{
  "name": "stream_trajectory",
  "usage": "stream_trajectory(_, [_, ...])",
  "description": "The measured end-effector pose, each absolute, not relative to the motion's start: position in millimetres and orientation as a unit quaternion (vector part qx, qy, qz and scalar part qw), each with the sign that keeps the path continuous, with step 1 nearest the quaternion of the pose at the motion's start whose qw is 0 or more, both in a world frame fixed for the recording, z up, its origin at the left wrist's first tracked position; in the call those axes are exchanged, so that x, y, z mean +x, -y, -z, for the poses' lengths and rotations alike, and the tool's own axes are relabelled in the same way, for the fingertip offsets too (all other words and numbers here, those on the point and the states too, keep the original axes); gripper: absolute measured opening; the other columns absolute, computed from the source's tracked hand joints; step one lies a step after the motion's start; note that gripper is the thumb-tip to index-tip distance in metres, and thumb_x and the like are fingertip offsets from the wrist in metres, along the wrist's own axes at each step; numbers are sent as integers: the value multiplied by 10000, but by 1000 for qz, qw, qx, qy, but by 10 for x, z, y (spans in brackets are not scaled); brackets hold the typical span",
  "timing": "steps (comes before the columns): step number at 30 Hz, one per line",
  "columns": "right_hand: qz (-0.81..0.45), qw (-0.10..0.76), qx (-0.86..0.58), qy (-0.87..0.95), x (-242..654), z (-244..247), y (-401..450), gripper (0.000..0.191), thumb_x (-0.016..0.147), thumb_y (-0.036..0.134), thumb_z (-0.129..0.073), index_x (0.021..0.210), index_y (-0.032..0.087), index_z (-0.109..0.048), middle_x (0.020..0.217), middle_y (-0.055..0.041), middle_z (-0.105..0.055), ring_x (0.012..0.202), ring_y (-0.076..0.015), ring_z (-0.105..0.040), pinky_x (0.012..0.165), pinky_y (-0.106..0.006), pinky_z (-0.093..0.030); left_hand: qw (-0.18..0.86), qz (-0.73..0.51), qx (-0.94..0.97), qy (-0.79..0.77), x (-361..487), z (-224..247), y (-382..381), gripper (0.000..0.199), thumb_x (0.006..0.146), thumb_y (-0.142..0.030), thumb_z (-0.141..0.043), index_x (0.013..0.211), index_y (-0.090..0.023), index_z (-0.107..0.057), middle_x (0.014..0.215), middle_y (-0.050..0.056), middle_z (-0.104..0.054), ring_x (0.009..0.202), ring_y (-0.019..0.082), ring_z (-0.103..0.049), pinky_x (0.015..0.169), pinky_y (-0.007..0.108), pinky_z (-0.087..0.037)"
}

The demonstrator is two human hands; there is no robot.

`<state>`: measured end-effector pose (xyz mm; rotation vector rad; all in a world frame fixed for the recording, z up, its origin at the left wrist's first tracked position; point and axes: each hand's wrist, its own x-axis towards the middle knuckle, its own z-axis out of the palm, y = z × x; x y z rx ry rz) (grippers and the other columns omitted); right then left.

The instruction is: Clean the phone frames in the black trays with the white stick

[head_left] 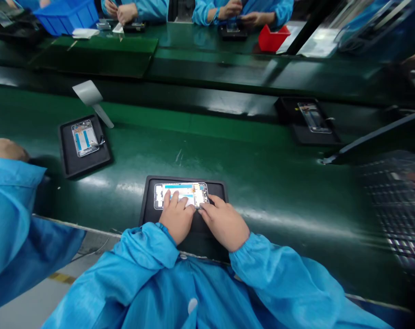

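Observation:
An opened phone [157, 197] with bared inner parts and blue strips lies lengthwise in a black tray [146, 194] right before me. My left hand [177, 217] rests on its middle and lower edge, fingers spread and pressing down lightly. At the right end, my right hand [224, 221] grips the phone's corner, thumb at the lower edge and forefinger at the end. Both hands partly cover the phone, and what lies under the fingertips is hidden.
Another opened phone [85, 137] sits in a black tray [66, 160] to the left, beside a white curled strip [89, 93]. A co-worker's sleeve [8, 196] is close on my left. A third phone [313, 118] lies at the right. A metal rod [381, 137] slants nearby.

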<state>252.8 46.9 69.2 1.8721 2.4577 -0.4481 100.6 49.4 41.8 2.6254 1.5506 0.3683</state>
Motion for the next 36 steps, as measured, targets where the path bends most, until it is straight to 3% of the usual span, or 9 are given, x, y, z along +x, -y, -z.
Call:
stream_trajectory(6, [195, -20, 572, -796, 2553, -766, -506, 267, 857, 263, -395, 948, 195, -637, 1164, -109, -531, 985, -223, -526, 820, -338, -408, 75, -147, 856, -490, 957, -432, -495, 200, 829, -193, -423, 864, -211, -619, 878, 48, -627, 1036, 248, -474, 959, 540, -284])
stream_trajectory(10, [308, -52, 550, -775, 2558, -856, -552, 269, 865, 258, -372, 843, 197, -632, 889, -55, -634, 862, -166, -562, 761, -272, -404, 92, -189, 861, -463, 915, -409, -482, 231, 840, -179, -392, 939, -201, -599, 758, 36, -632, 951, 198, -519, 955, 456, -345])
stream_trajectory(14, [388, -48, 565, -727, 2542, -874, -595, 310, 861, 261, -348, 659, 197, -575, 669, -12, -593, 669, -140, -552, 610, -242, -383, 86, -239, 857, -448, 886, -403, -471, 217, 836, -191, -402, 917, -186, -603, 718, 32, -625, 836, 183, -546, 889, 406, -423])
stream_trajectory(22, [448, -83, 551, -699, 2604, -815, -635, 293, 846, 286, -351, 698, 207, -592, 713, -10, -616, 706, -158, -555, 637, -266, -383, 78, -240, 858, -447, 894, -444, -499, 200, 827, -181, -406, 828, -189, -606, 718, 29, -615, 841, 184, -533, 882, 396, -430])
stream_trajectory(25, [477, -159, 614, -608, 2638, -792, -652, 275, 834, 343, -373, 791, 214, -612, 764, -9, -637, 746, -165, -577, 669, -273, -411, 56, -221, 854, -468, 935, -434, -518, 175, 813, -165, -432, 800, -185, -605, 730, 31, -611, 873, 193, -525, 916, 415, -396])
stream_trajectory(30, [467, -300, 725, -408, 2637, -658, -641, 427, 798, 503, -393, 1024, 177, -551, 649, -23, -624, 600, -183, -586, 566, -313, -458, 43, -167, 864, -473, 993, -411, -535, 140, 793, -145, -471, 817, -163, -608, 779, 42, -617, 930, 221, -513, 918, 421, -378])
stream_trajectory(36, [319, -506, 661, -452, 2499, -426, -540, 300, 845, 418, -383, 1010, 201, -509, 862, -57, -658, 819, -189, -605, 761, -394, -461, 36, -161, 870, -465, 986, -412, -551, 128, 781, -139, -487, 802, -169, -610, 769, 27, -624, 919, 213, -522, 926, 405, -367])
